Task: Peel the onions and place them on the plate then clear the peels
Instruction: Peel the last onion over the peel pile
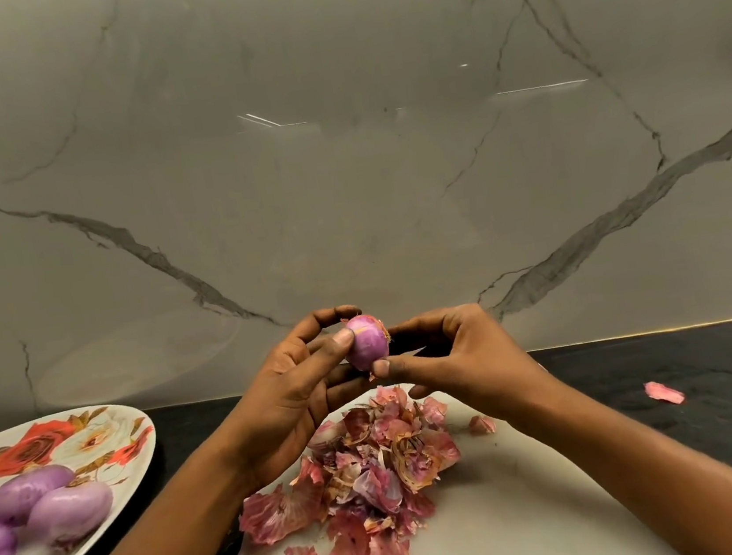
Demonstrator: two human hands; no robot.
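A small purple onion [365, 341] is held up in front of the wall, above the board. My left hand [297, 387] grips it from the left, thumb across its front. My right hand [452, 359] pinches its lower right side, where bits of dry skin still cling. A heap of pink onion peels [370, 475] lies on the white cutting board [521, 502] below my hands. At the left, the floral plate [75, 437] carries three peeled purple onions [67, 505].
A loose peel [664, 393] lies on the dark countertop [712, 373] to the right of the board, and a smaller one [482, 424] near the board's far edge. A grey marble wall [341, 165] rises directly behind. A dark object [229, 550] shows under my left forearm.
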